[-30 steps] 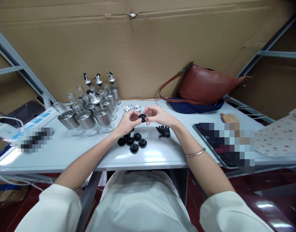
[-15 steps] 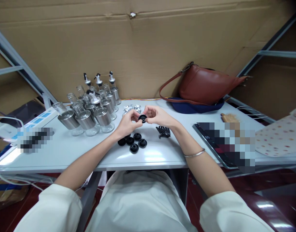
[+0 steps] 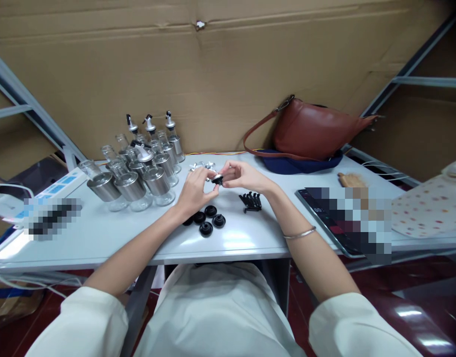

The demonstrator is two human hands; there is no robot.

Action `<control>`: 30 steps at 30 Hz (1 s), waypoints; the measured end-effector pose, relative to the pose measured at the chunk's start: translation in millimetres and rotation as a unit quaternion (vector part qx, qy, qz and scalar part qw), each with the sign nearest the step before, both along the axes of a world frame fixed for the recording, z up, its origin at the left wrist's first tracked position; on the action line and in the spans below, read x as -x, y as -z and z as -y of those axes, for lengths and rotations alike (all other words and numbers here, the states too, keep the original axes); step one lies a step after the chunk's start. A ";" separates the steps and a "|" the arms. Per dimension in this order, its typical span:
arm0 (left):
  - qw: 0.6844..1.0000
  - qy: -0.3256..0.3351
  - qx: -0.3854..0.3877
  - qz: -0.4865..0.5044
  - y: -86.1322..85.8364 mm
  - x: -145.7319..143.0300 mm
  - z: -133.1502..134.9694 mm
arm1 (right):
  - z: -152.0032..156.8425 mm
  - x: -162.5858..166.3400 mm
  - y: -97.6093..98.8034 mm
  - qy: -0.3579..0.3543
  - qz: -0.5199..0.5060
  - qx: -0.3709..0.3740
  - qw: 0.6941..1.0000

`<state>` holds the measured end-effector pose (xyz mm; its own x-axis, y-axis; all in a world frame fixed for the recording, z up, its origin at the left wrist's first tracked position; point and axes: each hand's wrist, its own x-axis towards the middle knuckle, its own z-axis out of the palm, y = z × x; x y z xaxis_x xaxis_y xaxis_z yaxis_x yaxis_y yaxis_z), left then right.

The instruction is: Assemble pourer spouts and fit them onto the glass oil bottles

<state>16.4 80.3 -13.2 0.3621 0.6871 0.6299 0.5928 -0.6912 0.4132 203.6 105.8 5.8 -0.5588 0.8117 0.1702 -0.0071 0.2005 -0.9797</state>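
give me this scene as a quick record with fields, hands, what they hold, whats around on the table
left hand: fingers on the black cap, from the left
right hand: pinches the same cap from the right
black cap: held above the table, with a silvery part
loose black caps: cluster below the hands
black spouts: small pile right of the caps
glass bottles: grouped at left, steel bands
silver parts: behind the hands
brown bag: back right
table: light grey

One head-worn view – looking forward and down; table (image 3: 101, 233) near, cardboard wall (image 3: 228, 74) behind.
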 end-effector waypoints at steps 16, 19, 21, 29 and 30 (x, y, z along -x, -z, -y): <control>0.985 0.121 0.070 0.100 -3.2 6.3 -6.6 | -1.9 -4.0 -2.6 0.067 -0.001 -0.032 0.997; 0.985 0.127 0.068 0.096 -4.1 7.5 -7.8 | -1.2 -4.4 -3.2 0.066 0.007 -0.037 0.997; 0.985 0.127 0.065 0.092 -4.9 8.2 -8.1 | -0.6 -4.5 -3.7 0.064 0.011 -0.039 0.997; 0.988 0.129 0.049 0.072 -5.4 9.5 -8.7 | 0.6 -4.2 -4.1 0.061 0.004 -0.032 0.998; 0.988 0.126 0.046 0.070 -4.8 9.1 -8.4 | 0.7 -3.9 -4.1 0.061 0.007 -0.031 0.998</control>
